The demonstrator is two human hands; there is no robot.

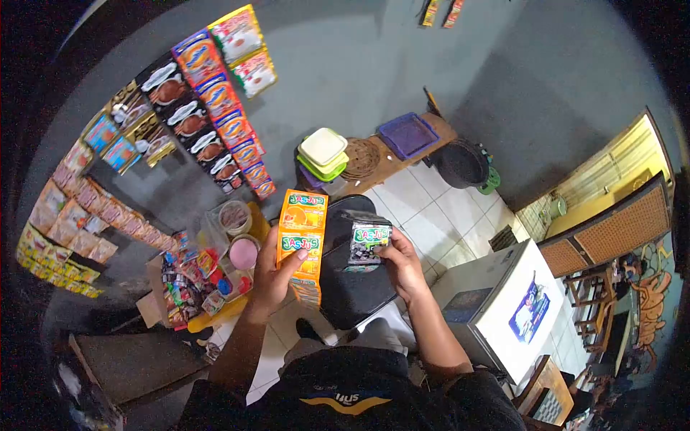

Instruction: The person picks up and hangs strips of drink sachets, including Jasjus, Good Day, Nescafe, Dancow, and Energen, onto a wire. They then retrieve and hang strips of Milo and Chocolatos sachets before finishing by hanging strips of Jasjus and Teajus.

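Note:
My left hand [277,269] is closed on a strip of orange drink sachets [302,215] marked "Jas Jus"; the strip hangs down, its lower end folding below my thumb. In my right hand [404,267] is a folded stack of black drink sachets [368,243] with the same lettering, my thumb lying across its front. Both are held up over a black stool seat [356,294], apart from each other. The fingers behind the sachets are hidden.
Sachet strips [215,100] hang along the left wall. A box of small packets [190,287] stands at left, near a pink-lidded tub [244,253]. A low bench [392,164] carries plastic containers [323,147] and a purple basket [408,135]. A white freezer [496,309] stands at right.

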